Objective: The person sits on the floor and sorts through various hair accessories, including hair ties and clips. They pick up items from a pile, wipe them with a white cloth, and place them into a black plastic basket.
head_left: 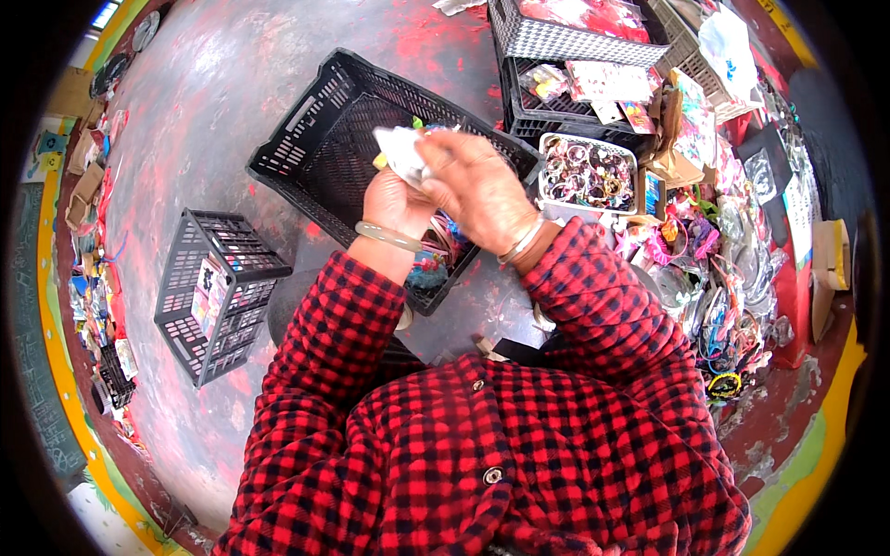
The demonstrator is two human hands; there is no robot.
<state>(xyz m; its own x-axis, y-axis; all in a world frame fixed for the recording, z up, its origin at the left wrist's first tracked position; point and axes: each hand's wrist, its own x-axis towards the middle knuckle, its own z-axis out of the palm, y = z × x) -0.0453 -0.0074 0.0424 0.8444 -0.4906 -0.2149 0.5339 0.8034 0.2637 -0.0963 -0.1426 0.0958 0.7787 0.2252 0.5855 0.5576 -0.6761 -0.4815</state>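
Item: small white packet [400,153], which I am holding above the large black crate [315,139] at 12 o'clock. My left hand [394,199] is gripping it from below, fingers closed; my right hand [477,181] is pinching its top edge. A few pieces are lying in the crate; a heap of trinkets [714,278] is waiting at 3 o'clock, so I judge most work remains.

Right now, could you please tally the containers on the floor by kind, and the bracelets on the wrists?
Black crates: 3 (large, small, rear)
White tray of trinkets: 1
Bracelets: 2 (left wrist, right wrist)
Total: 6
Both hands, left and right, hold a white packet.
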